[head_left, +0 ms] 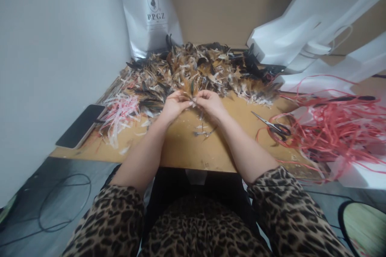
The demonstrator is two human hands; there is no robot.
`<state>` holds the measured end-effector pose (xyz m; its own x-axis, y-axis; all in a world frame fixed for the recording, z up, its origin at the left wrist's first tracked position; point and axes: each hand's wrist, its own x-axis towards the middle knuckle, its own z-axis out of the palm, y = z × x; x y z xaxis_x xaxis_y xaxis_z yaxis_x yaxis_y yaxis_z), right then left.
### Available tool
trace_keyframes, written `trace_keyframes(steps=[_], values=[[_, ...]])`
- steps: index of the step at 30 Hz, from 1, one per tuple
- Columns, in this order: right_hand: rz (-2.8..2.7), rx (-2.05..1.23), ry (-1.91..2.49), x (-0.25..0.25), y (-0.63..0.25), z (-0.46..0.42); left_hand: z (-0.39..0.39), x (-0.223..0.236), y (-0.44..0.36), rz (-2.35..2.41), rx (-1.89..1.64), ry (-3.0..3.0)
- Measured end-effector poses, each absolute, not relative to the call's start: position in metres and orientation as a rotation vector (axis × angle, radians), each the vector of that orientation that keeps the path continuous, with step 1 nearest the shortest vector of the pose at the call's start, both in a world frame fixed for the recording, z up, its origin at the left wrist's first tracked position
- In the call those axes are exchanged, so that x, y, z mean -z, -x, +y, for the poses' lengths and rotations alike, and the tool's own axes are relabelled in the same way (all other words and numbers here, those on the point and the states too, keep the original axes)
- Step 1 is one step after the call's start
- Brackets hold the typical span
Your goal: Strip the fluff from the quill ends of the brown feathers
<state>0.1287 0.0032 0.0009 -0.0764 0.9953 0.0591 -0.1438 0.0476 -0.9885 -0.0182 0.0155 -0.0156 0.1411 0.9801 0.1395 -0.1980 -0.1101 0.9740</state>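
Note:
Both hands meet over the middle of the table (193,144), at the near edge of a large heap of brown, black and white feathers (193,62). Between them stands a small fan of orange-brown feathers (190,87). My left hand (175,106) pinches it from the left, thumb and finger closed at its base. From the other side, my right hand (209,103) pinches the same base, fingers curled. The fingertips nearly touch, and the quill ends are hidden behind them. A few loose dark feathers (204,132) lie on the wood just below the hands.
Scissors (273,125) lie to the right, beside a tangle of red strings (337,132). On the left are a phone (81,126) and pink-white strips (120,114). A silver-white bag (150,28) stands behind the heap. A black cable (64,200) loops on the floor.

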Motion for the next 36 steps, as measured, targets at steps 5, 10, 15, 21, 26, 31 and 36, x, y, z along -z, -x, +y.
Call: trace_keyframes(steps=[5,10,15,21,26,31,36], values=[[-1.129,-1.267,1.046,0.0032,-0.1259,0.0062,0.0116,0.0122,0.0155,0.869,-1.244,-1.23],[-1.107,-1.269,1.047,0.0036,-0.1235,0.0053,0.0111,0.0113,0.0142,0.918,-1.296,-1.185],[-1.1,-1.309,1.037,0.0011,-0.1226,0.0036,0.0143,0.0149,0.0162,0.853,-1.277,-1.1],[-1.118,-1.244,1.039,0.0006,-0.1232,0.0039,0.0149,0.0165,0.0178,0.889,-1.159,-1.049],[-1.101,-1.228,1.008,0.0003,-0.1221,0.0031,0.0115,0.0128,0.0158,0.918,-1.127,-1.055],[-1.092,-1.252,1.017,-0.0016,-0.1215,0.0008,0.011,0.0112,0.0158,0.904,-1.205,-1.082],[-1.004,-1.451,0.96,-0.0055,-0.1224,0.0,0.0098,0.0099,0.0153,0.845,-1.258,-1.115]])
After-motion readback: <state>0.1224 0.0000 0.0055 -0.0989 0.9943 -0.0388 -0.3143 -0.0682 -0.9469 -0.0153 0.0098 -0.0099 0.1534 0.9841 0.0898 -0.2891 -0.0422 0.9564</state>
